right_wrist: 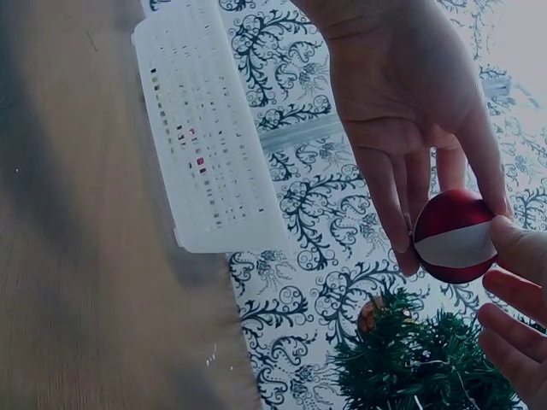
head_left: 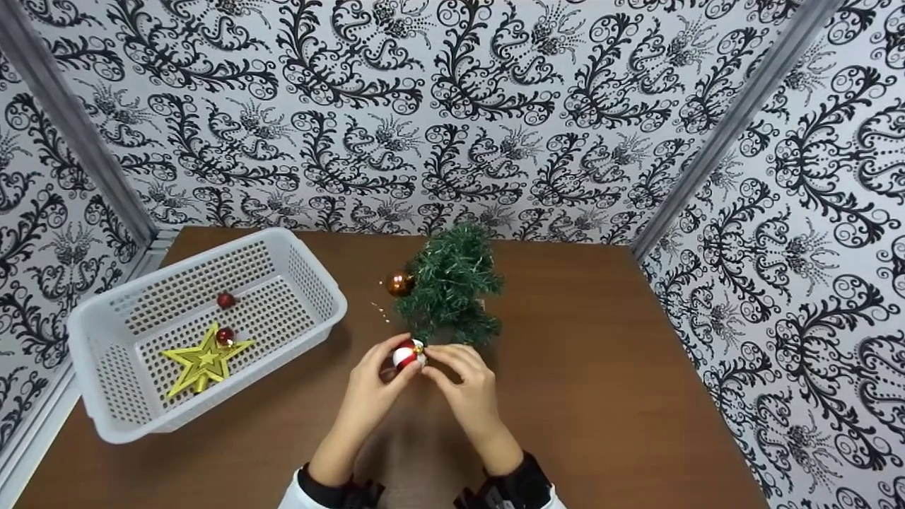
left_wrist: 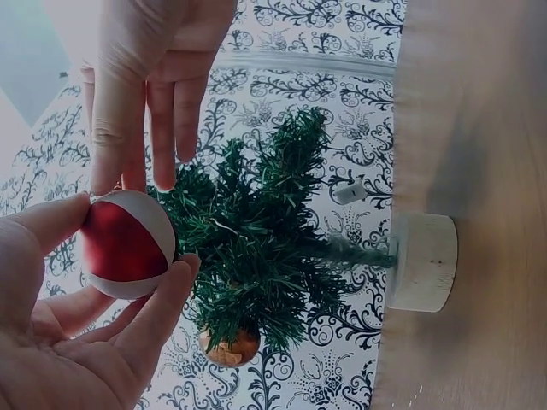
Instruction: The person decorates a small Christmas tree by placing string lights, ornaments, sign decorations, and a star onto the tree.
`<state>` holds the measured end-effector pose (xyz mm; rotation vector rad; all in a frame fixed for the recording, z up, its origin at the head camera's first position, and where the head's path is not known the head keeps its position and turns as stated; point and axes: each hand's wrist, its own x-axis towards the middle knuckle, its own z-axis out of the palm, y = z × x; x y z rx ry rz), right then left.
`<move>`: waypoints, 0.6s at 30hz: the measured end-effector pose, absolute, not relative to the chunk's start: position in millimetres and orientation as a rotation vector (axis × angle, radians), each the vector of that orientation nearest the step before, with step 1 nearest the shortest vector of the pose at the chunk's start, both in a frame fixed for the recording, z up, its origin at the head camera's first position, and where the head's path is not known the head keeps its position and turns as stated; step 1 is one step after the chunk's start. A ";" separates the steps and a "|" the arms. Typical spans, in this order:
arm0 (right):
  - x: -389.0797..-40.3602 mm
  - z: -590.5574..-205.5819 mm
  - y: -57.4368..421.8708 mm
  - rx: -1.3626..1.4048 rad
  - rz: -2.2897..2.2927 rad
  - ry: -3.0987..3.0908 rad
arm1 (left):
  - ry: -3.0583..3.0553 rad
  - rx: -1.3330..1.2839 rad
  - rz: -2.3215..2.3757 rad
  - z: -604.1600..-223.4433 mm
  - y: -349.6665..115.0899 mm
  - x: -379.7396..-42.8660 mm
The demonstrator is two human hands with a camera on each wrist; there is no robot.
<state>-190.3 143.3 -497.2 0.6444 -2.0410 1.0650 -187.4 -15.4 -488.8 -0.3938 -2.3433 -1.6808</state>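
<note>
A red and white Christmas bauble (head_left: 406, 355) with a gold cap is held up in front of the small green Christmas tree (head_left: 456, 286). My left hand (head_left: 371, 385) grips it from the left, thumb on the near side and fingers around the far side. From the right, my right hand (head_left: 466, 382) brings its thumb and fingertips to the bauble beside the gold cap. In the left wrist view, the bauble (left_wrist: 128, 243) hides part of the right fingertips. An orange-gold bauble (head_left: 400, 283) hangs at the tree's left side.
A white perforated basket (head_left: 329, 300) stands to the left, holding a gold star (head_left: 207, 358) and two small red baubles (head_left: 225, 300). The tree has a pale round base (left_wrist: 425, 262). Patterned walls (head_left: 396, 162) border the brown table (head_left: 587, 367).
</note>
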 end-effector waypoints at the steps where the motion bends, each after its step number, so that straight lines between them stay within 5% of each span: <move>1: -190.2 -497.3 143.2 0.638 1.060 -2.036 | -2.341 -0.392 -1.683 -489.3 -15.1 -187.5; 18: -191.1 -501.9 145.7 0.560 1.135 -1.976 | -2.374 -0.369 -1.673 -487.6 -11.9 -186.1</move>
